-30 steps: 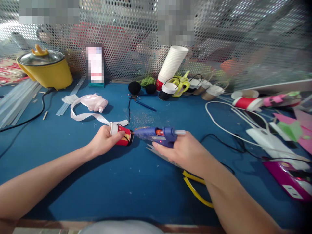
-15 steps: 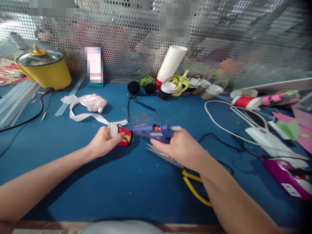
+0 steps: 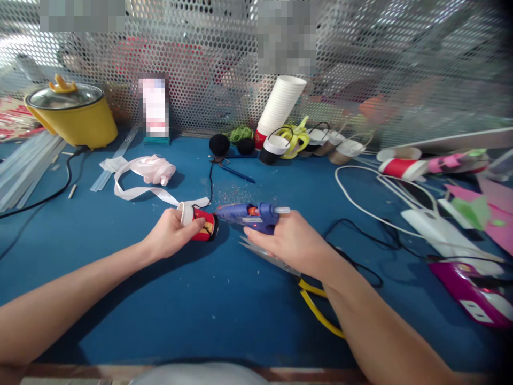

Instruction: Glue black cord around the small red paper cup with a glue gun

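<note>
My left hand [image 3: 174,233] is closed round a red paper cup [image 3: 206,225] that lies on its side, white rim to the left and a dark band at its base. Black yarn [image 3: 212,176] runs from a black ball [image 3: 219,145] down to the cup. In my right hand [image 3: 282,241] is a blue hot glue gun [image 3: 242,214], a clear glue stick poking out of its back. Its nozzle points left, close to the cup's base; whether they touch I cannot tell. Scissors [image 3: 276,261] with yellow handles lie partly under my right wrist.
Pale pink ribbon [image 3: 154,170] lies beyond my left hand. At the back stand a yellow pot [image 3: 76,120], a phone [image 3: 155,107], a stack of paper cups [image 3: 281,104] and several small cup baskets. White cable [image 3: 347,193], a power strip [image 3: 444,243] and a purple device [image 3: 467,294] sit right.
My right hand and the glue gun have shifted slightly left, bringing the nozzle nearer the cup's base. The left hand keeps its hold on the cup.
</note>
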`<state>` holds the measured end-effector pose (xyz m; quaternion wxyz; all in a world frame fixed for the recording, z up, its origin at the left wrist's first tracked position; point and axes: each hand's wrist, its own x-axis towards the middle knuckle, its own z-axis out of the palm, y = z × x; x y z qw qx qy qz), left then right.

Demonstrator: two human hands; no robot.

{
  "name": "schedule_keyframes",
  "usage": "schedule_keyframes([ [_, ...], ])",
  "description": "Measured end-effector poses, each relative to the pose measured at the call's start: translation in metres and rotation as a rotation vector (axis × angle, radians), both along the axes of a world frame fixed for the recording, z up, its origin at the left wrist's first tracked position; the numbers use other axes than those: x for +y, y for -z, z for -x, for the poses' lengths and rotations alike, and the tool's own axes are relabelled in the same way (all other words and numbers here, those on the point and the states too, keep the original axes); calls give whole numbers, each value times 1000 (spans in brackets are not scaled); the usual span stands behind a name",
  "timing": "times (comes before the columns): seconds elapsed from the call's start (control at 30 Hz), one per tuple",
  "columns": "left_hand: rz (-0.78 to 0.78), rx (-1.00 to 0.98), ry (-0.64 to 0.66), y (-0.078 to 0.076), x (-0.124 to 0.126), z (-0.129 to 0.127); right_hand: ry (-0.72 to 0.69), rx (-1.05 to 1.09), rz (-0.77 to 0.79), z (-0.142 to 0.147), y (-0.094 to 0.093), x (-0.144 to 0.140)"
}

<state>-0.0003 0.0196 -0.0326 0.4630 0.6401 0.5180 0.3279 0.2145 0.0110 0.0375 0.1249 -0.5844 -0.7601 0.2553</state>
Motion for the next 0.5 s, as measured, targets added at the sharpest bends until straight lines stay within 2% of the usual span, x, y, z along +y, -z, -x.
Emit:
schedule_keyframes([
  [0.13, -10, -59, 3, 0, 1, -1, -43, -8, -34, -2, -2, -3],
  [0.5, 14, -39, -12, -2, 0, -1, -62, -78, -84, -4, 2, -3],
])
